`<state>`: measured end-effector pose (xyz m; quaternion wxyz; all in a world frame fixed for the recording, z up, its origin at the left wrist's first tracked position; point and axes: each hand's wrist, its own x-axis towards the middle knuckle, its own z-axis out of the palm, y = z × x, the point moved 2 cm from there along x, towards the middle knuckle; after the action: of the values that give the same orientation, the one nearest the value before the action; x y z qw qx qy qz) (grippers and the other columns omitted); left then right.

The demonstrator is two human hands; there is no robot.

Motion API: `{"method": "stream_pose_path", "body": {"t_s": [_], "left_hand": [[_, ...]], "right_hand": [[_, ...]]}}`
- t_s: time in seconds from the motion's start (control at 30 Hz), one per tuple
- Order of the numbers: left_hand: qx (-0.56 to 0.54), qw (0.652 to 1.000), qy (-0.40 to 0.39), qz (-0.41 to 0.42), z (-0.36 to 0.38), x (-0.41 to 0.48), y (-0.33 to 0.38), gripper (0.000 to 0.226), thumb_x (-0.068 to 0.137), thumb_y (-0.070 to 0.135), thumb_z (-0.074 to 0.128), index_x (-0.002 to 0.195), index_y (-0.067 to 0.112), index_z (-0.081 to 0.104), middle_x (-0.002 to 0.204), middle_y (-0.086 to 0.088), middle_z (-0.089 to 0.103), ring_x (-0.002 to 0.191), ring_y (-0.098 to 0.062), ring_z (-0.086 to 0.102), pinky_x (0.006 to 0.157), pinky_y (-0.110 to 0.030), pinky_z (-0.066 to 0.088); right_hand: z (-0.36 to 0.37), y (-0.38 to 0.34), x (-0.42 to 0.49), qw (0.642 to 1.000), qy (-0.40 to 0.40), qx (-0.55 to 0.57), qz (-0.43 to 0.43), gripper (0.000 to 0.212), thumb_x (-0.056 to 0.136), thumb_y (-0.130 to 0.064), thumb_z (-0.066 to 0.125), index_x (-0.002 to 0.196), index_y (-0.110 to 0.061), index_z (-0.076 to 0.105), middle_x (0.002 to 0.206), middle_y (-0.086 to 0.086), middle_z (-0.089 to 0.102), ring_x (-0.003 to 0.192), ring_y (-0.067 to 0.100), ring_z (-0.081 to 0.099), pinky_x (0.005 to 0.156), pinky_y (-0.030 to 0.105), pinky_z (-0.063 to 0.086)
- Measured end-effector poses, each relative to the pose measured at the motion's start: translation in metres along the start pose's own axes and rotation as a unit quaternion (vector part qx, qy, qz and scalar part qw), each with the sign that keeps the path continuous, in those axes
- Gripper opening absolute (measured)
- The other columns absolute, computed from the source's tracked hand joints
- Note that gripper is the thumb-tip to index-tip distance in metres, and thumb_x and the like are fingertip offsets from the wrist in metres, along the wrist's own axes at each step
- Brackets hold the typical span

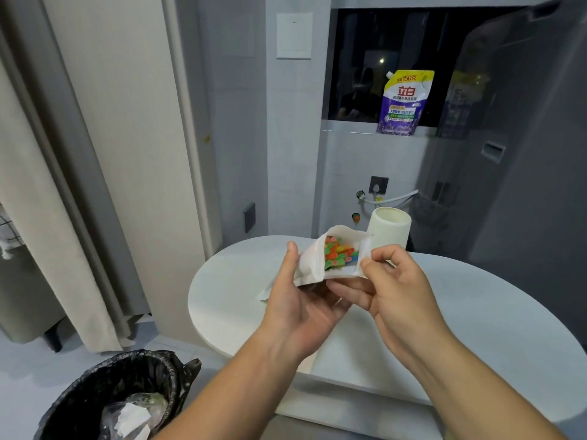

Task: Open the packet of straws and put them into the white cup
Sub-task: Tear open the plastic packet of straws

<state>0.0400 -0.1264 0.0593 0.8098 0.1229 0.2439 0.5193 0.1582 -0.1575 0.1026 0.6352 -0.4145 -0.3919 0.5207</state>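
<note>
White paper packet (313, 265), held over the round table (228, 281) just in front of the white cup (389, 228), could spill its straws (338, 253) across the tabletop if its mouth tips or the thin wall tears under the pull. Its mouth gapes wide on a tight bundle of red, green and orange straw ends; the left hand (298, 300) grips its left side while the right hand (394, 281) pinches the right lip.
</note>
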Motion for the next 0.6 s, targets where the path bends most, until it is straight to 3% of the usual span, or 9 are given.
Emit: {"method": "stream_pose_path", "body": {"t_s": [0.27, 0.4, 0.5, 0.6], "left_hand": [[-0.014, 0.996, 0.014, 0.083, 0.014, 0.016, 0.0, 0.072, 0.092, 0.058, 0.064, 0.137, 0.002, 0.065, 0.125, -0.023, 0.071, 0.127, -0.041, 0.065, 0.114, -0.054, 0.046], [0.075, 0.986, 0.017, 0.149, 0.02, 0.028, 0.005, 0.052, 0.094, 0.043, 0.068, 0.128, 0.004, 0.066, 0.108, -0.016, 0.076, 0.104, -0.033, 0.075, 0.105, -0.05, 0.054], [0.143, 0.957, 0.027, 0.249, 0.017, 0.039, 0.01, 0.073, 0.084, 0.03, 0.081, 0.144, 0.0, 0.053, 0.12, -0.02, 0.07, 0.122, -0.045, 0.066, 0.105, -0.058, 0.053], [0.241, 0.913, 0.009, 0.328, 0.018, 0.045, 0.011, 0.08, 0.08, 0.027, 0.084, 0.147, 0.005, 0.047, 0.133, -0.023, 0.067, 0.121, -0.04, 0.068, 0.102, -0.057, 0.056]], "right_hand": [[-0.014, 0.016, 0.003, 0.99, 0.0, 0.114, 0.077, 0.011, 0.101, 0.005, 0.044, 0.099, -0.002, 0.052, 0.097, 0.026, 0.075, 0.084, 0.038, 0.076, 0.063, 0.038, 0.063], [-0.022, 0.02, 0.008, 0.983, 0.0, 0.137, 0.119, 0.021, 0.103, -0.01, 0.044, 0.105, 0.005, 0.059, 0.101, 0.022, 0.076, 0.091, 0.043, 0.074, 0.075, 0.047, 0.062], [-0.024, 0.024, 0.014, 0.975, 0.026, 0.158, 0.156, 0.038, 0.106, -0.032, 0.042, 0.111, 0.001, 0.058, 0.105, 0.024, 0.075, 0.096, 0.042, 0.073, 0.079, 0.05, 0.059], [-0.025, 0.028, 0.021, 0.964, 0.054, 0.183, 0.185, 0.049, 0.105, -0.044, 0.037, 0.12, -0.003, 0.059, 0.106, 0.023, 0.075, 0.099, 0.039, 0.073, 0.091, 0.054, 0.055]]}}
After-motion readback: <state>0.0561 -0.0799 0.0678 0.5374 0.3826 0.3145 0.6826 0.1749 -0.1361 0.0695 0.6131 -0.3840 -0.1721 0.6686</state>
